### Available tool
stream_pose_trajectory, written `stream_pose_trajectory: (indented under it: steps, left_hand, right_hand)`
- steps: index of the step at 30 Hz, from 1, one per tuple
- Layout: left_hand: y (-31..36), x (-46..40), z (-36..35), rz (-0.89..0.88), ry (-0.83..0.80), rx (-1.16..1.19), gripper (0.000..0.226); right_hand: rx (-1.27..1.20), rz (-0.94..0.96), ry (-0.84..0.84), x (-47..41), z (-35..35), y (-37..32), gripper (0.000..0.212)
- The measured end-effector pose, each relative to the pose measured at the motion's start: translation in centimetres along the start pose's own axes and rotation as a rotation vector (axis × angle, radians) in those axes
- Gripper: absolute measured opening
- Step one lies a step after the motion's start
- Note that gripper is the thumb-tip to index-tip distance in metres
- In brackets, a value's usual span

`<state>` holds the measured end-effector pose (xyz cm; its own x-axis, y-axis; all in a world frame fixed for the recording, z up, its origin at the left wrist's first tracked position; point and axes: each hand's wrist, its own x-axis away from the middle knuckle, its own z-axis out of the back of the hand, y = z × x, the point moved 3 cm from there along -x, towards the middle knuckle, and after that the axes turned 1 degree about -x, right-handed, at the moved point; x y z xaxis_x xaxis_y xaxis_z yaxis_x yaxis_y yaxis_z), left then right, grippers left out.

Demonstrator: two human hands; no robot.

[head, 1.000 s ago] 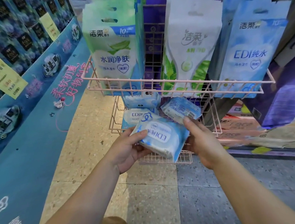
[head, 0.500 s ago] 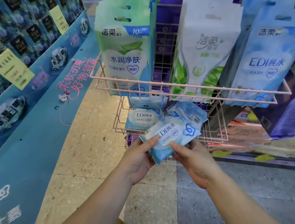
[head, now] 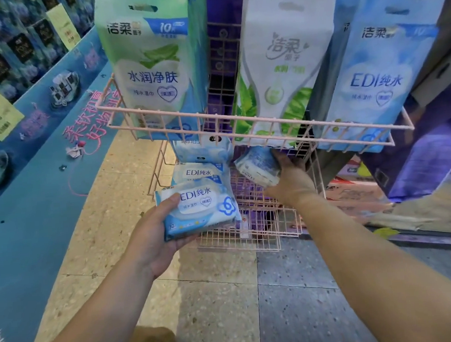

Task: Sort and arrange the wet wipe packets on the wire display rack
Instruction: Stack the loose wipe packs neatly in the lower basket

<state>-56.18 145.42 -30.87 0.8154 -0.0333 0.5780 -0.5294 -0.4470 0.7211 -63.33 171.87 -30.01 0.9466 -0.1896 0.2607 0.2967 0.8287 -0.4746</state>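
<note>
Left hand: the left hand (head: 154, 238), low and left of centre in the frame, grips an EDI packet (head: 199, 206) from below, thumb over its near left corner, label face up.
Right hand: the right hand (head: 291, 177), just right of centre and farther in, has its fingers curled round a second packet (head: 257, 164), which is tilted, its printed back toward the camera.
Key relation: the left packet's long axis runs left to right across the frame, just in front of the stacked packets (head: 200, 172). By my reading, it goes on that pile with a short push away from the body. The left hand is the nearer one to the stack.
Lower shelf: the lower wire shelf (head: 256, 230) shows bare grid under and right of the right hand.
Upper basket: the pink wire basket (head: 242, 121) crosses mid-frame, with tall hanging bags (head: 151, 68) standing in it.
</note>
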Motion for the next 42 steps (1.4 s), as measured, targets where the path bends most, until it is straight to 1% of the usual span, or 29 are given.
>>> stream_pose_trajectory:
  steps: [1,2,3,4,6,7,8,9,10,12,14,16,18,21,22,26,27,29,31,32,34,36,38,40,42]
  left_hand:
    - [0.1,0.0,0.0,-0.009,0.012,-0.006,0.030]
    - [0.3,0.0,0.0,-0.020,0.027,-0.015,0.034]
    - [0.5,0.0,0.0,-0.033,0.042,-0.023,0.037]
    - [0.7,0.1,-0.1,-0.046,0.058,-0.026,0.038]
    - [1.0,0.1,-0.1,-0.065,0.086,-0.018,0.038]
    - [1.1,0.1,-0.2,-0.069,0.094,-0.014,0.036]
    - [1.3,0.1,-0.4,-0.073,0.099,-0.012,0.034]
    - [1.4,0.1,-0.6,-0.077,0.103,-0.013,0.034]
    - [1.5,0.1,-0.8,-0.080,0.107,-0.014,0.035]
    - [1.5,0.1,-1.0,-0.083,0.110,-0.020,0.039]
    - [1.5,0.0,-0.9,-0.081,0.115,-0.028,0.043]
    - [1.5,0.0,-0.6,-0.077,0.130,-0.032,0.044]
    - [1.3,0.0,-0.3,-0.072,0.151,-0.033,0.043]
    - [1.1,0.0,0.0,-0.063,0.155,-0.036,0.044]
    - [1.0,0.0,0.0,-0.061,0.152,-0.035,0.044]
    - [1.1,0.1,0.0,-0.051,0.135,-0.035,0.048]
    - [1.1,0.1,-0.1,-0.049,0.130,-0.033,0.049]
    - [1.1,0.1,-0.2,-0.043,0.124,-0.025,0.049]
    - [1.1,0.2,-0.3,-0.032,0.114,-0.014,0.049]
    - [1.0,0.3,-0.3,-0.028,0.104,-0.008,0.048]
    - [1.0,0.5,-0.4,-0.025,0.079,0.005,0.049]
    - [0.9,0.6,-0.5,-0.028,0.056,0.009,0.053]
    - [0.9,0.7,-0.5,-0.026,0.049,0.008,0.050]
    - [0.9,0.8,-0.5,-0.023,0.053,0.010,0.040]
    - [1.0,0.8,-0.5,-0.027,0.052,-0.005,0.029]
  right_hand:
    - [-0.036,0.033,0.040,0.1,0.4,0.2,0.084]
    - [-0.128,0.045,0.066,0.2,0.7,0.7,0.074]
    - [-0.273,0.026,0.074,0.4,1.2,1.2,0.063]
    - [-0.465,-0.024,0.056,0.7,1.5,1.7,0.052]
    - [-0.834,-0.148,0.023,1.0,2.1,2.8,0.041]
    - [-0.939,-0.200,0.014,1.2,2.4,3.2,0.037]
    - [-0.982,-0.234,0.003,1.1,2.5,3.4,0.032]
    - [-0.965,-0.243,-0.015,1.0,2.5,3.4,0.028]
    - [-0.899,-0.248,-0.037,1.0,2.4,3.2,0.027]
    - [-0.742,-0.265,-0.066,0.6,2.3,3.0,0.029]
    - [-0.663,-0.302,-0.073,0.5,2.4,2.6,0.030]
    - [-0.673,-0.325,-0.058,0.2,2.3,2.6,0.030]
    - [-0.732,-0.312,-0.056,0.2,2.1,2.4,0.034]
    - [-0.817,-0.281,-0.122,0.4,1.4,2.6,0.050]
    - [-0.832,-0.277,-0.138,0.5,1.2,2.8,0.052]
    - [-0.873,-0.172,-0.083,0.7,1.7,2.8,0.043]
    - [-0.850,-0.133,-0.073,0.7,2.0,2.6,0.038]
    - [-0.724,-0.064,-0.079,0.6,2.6,2.1,0.031]
    - [-0.616,-0.029,-0.053,0.3,2.9,1.9,0.031]
    - [-0.620,-0.021,-0.022,0.0,3.0,1.8,0.031]
    - [-0.658,-0.049,0.036,-0.3,3.2,1.5,0.040]
    - [-0.598,-0.082,0.037,-0.5,3.6,1.0,0.050]
    - [-0.567,-0.110,0.016,-0.8,3.7,1.0,0.051]
    - [-0.596,-0.133,0.034,-0.6,3.7,0.9,0.050]
    - [-0.560,-0.118,0.017,-0.4,3.6,0.7,0.054]
